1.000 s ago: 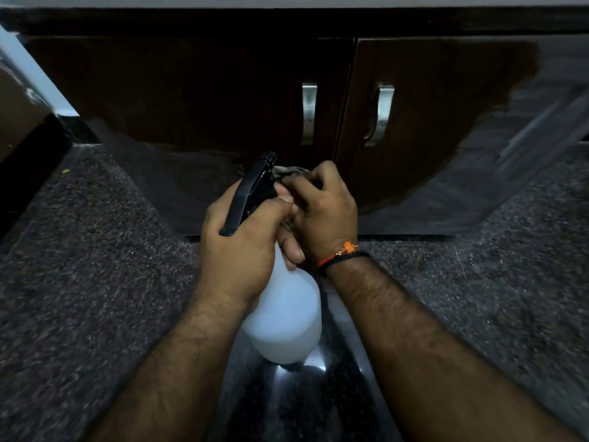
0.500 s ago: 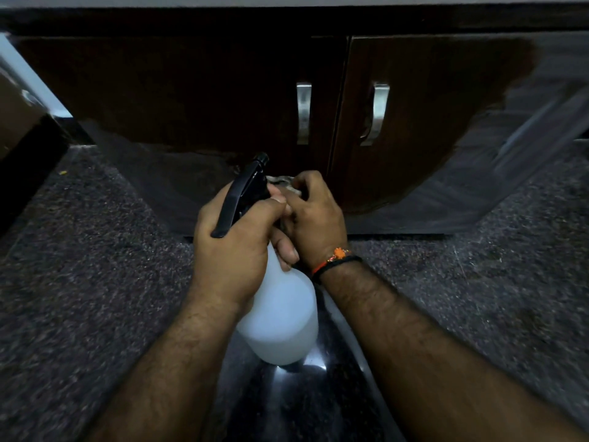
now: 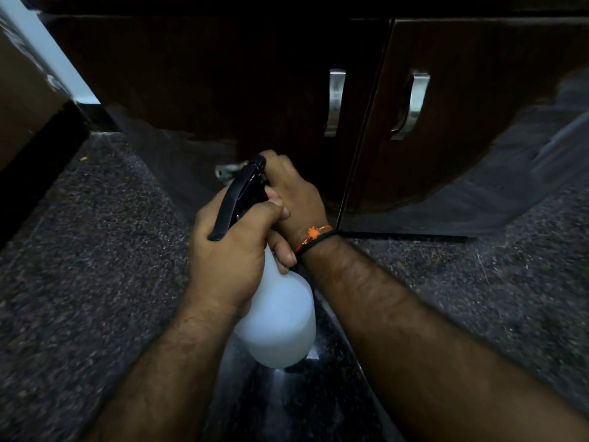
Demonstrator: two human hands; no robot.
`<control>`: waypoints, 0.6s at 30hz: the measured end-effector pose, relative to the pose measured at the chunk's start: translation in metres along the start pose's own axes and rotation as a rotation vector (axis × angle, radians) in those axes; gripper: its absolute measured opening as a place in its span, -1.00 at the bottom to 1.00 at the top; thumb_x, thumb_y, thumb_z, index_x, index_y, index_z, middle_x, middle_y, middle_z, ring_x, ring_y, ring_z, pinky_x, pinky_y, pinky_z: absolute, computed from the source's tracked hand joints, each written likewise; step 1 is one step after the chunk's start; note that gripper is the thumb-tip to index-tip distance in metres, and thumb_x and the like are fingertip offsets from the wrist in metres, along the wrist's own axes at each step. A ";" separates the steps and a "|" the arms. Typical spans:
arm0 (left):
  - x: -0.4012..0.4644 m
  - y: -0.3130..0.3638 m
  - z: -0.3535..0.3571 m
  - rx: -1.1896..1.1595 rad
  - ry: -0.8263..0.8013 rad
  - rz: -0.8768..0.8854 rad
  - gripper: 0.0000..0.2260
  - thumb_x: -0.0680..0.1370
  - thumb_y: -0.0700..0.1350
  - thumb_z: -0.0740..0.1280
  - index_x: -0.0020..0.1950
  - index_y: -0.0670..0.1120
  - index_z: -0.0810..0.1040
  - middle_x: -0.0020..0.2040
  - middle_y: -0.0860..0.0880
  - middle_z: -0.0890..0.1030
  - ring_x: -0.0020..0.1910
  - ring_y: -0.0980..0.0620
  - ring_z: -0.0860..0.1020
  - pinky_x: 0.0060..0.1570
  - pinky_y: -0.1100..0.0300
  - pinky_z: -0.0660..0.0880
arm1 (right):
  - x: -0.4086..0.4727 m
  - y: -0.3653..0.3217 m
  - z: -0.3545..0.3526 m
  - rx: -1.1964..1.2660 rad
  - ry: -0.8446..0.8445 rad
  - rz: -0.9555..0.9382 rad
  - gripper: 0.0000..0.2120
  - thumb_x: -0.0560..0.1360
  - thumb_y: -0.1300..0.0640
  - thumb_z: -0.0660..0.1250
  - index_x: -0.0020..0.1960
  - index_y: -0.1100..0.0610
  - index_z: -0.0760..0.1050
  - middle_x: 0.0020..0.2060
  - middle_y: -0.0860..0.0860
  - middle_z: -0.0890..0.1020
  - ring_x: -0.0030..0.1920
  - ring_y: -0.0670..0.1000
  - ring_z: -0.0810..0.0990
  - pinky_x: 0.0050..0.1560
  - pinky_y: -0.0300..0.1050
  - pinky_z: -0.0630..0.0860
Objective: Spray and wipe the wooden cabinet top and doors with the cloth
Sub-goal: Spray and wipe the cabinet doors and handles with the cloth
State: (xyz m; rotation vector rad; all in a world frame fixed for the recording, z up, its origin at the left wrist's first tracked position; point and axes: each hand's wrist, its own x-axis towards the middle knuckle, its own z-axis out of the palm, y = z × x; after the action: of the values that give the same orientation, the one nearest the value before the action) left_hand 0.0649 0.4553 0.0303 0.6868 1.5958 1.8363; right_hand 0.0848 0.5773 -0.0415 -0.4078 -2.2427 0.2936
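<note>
The spray bottle [image 3: 280, 320], white and translucent with a black trigger head [image 3: 237, 199], sits in the middle of the view, tilted so its nozzle points away toward the foot of the cabinet. The left hand [image 3: 229, 260] is wrapped around its neck, fingers curled over the front of the trigger head and thumb along the near side. Just past the nozzle, a bit of grey cloth [image 3: 228, 170] pokes out to the left of the right hand [image 3: 293, 193], which is closed with its knuckles up against the bottle's head; how much cloth it grips is hidden behind the bottle. A black and orange thread band [image 3: 314, 236] circles the right wrist.

Behind the hands stands the dark wooden cabinet: its left door [image 3: 207, 78] is shut, and the right door [image 3: 471, 106] stands slightly ajar. Each door carries a vertical metal handle, one [image 3: 334, 102] on the left door and one [image 3: 412, 105] on the right. The speckled grey floor [image 3: 79, 266] spreads out on both sides, with a darker polished strip [image 3: 287, 406] running beneath the bottle.
</note>
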 end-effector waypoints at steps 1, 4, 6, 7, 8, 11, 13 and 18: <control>0.000 0.000 0.001 0.004 -0.003 0.002 -0.90 0.42 -0.18 0.38 -0.11 -0.17 0.61 -0.30 -0.30 0.60 -0.57 -0.17 0.47 -0.50 0.12 0.47 | -0.005 0.004 0.004 -0.013 -0.089 0.022 -0.74 0.49 0.20 0.40 0.10 0.03 0.39 -0.02 0.14 0.55 -0.12 0.13 0.53 -0.43 0.03 0.57; -0.002 0.002 0.004 0.033 -0.012 0.003 -0.91 0.42 -0.17 0.38 -0.14 -0.17 0.62 -0.27 -0.46 0.52 -0.55 -0.21 0.46 -0.50 0.10 0.48 | -0.028 0.020 0.014 -0.105 -0.202 0.066 -0.62 0.47 0.14 0.43 0.18 -0.07 0.35 0.01 0.10 0.55 -0.07 0.12 0.50 -0.50 0.02 0.53; -0.004 0.001 0.006 0.034 -0.022 0.005 -0.95 0.44 -0.18 0.37 -0.16 -0.12 0.63 -0.32 -0.40 0.53 -0.56 -0.20 0.47 -0.51 0.10 0.48 | -0.038 0.030 0.004 -0.129 -0.195 0.185 -0.64 0.42 0.23 0.49 0.15 0.00 0.51 -0.01 0.11 0.55 -0.06 0.15 0.51 -0.41 0.05 0.57; -0.004 0.000 0.007 0.031 -0.028 0.009 -0.96 0.46 -0.20 0.37 -0.15 -0.12 0.63 -0.34 -0.32 0.56 -0.57 -0.17 0.48 -0.52 0.09 0.47 | -0.044 0.035 -0.004 -0.157 -0.162 0.217 -0.69 0.40 0.26 0.52 0.10 0.06 0.59 -0.01 0.12 0.55 -0.05 0.15 0.51 -0.38 0.03 0.57; -0.004 -0.001 0.009 0.031 -0.034 0.007 -0.96 0.49 -0.22 0.37 -0.12 -0.13 0.62 -0.33 -0.23 0.59 -0.58 -0.14 0.49 -0.51 0.08 0.48 | -0.051 0.041 -0.013 -0.196 -0.104 0.223 -0.72 0.38 0.26 0.54 0.06 0.08 0.64 0.00 0.13 0.55 -0.02 0.15 0.50 -0.37 -0.01 0.56; -0.006 -0.001 0.013 0.023 -0.029 -0.023 -0.97 0.55 -0.30 0.36 -0.06 -0.20 0.59 -0.26 -0.10 0.65 -0.58 -0.10 0.49 -0.51 0.08 0.48 | -0.067 0.060 -0.041 -0.235 0.034 0.305 -0.67 0.36 0.30 0.51 0.10 0.09 0.66 0.05 0.17 0.55 0.01 0.19 0.55 -0.30 -0.06 0.53; -0.006 0.000 0.017 0.023 -0.036 -0.029 -0.94 0.56 -0.30 0.35 -0.07 -0.19 0.60 -0.24 -0.10 0.66 -0.57 -0.11 0.50 -0.50 0.07 0.49 | -0.073 0.068 -0.058 -0.250 0.092 0.328 -0.72 0.42 0.27 0.39 0.11 0.10 0.67 0.05 0.18 0.55 -0.01 0.19 0.57 -0.28 -0.06 0.54; -0.008 0.002 0.030 0.033 -0.068 -0.042 -0.91 0.56 -0.31 0.34 -0.11 -0.17 0.60 -0.22 -0.10 0.65 -0.57 -0.12 0.50 -0.49 0.07 0.49 | -0.084 0.081 -0.084 -0.235 0.264 0.471 -0.78 0.44 0.32 0.35 0.02 0.14 0.68 0.00 0.15 0.53 -0.04 0.12 0.57 -0.14 -0.14 0.53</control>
State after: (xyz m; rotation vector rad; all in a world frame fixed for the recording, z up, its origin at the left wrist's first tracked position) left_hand 0.0914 0.4694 0.0361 0.7180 1.5878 1.7420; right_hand 0.2158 0.6259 -0.0732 -1.0434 -1.9050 0.2026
